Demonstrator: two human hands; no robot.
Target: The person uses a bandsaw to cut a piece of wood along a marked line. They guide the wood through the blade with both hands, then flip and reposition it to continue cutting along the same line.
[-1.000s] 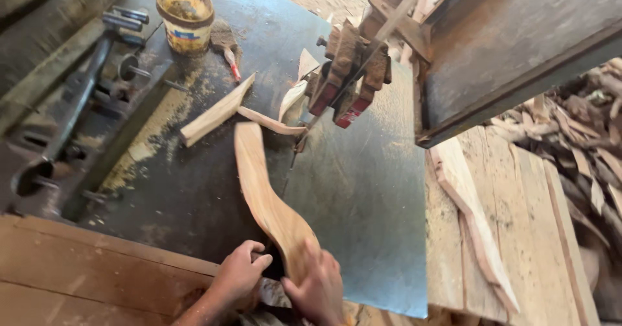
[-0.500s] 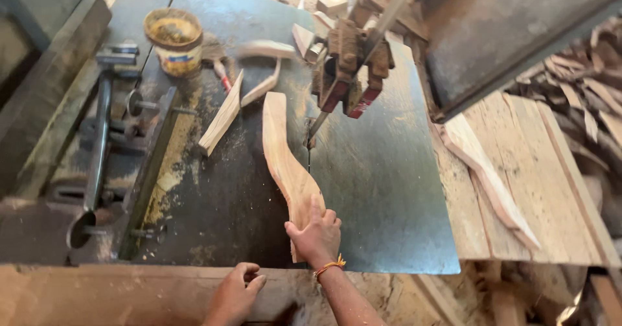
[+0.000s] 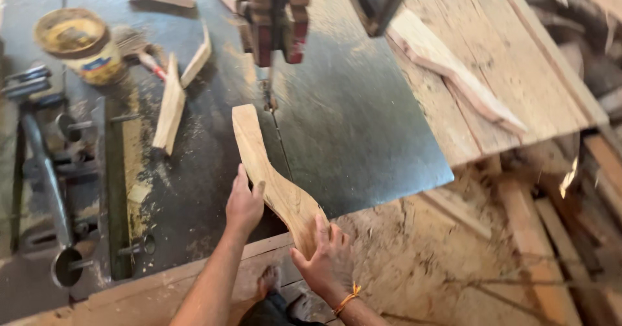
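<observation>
A curved, light wooden piece (image 3: pixel 269 170) lies on the dark steel saw table (image 3: pixel 363 125), its far end close to the band saw blade (image 3: pixel 267 93). My left hand (image 3: pixel 243 203) presses against its left edge near the middle. My right hand (image 3: pixel 327 261), with an orange band on the wrist, grips its near end at the table's front edge. The blade guide (image 3: pixel 272 15), red and wooden, hangs above the blade.
Wood offcuts (image 3: pixel 172 109) lie left of the blade. A yellow tin (image 3: pixel 81 44) and a brush (image 3: pixel 139 50) sit at the far left. A plank bench (image 3: pixel 492 73) with a curved offcut (image 3: pixel 457 70) stands to the right. Sawdust covers the floor (image 3: pixel 427 255).
The view has shifted. My left hand has moved up onto the piece's left edge. My right hand has shifted to its near end, and the piece has drawn back towards me.
</observation>
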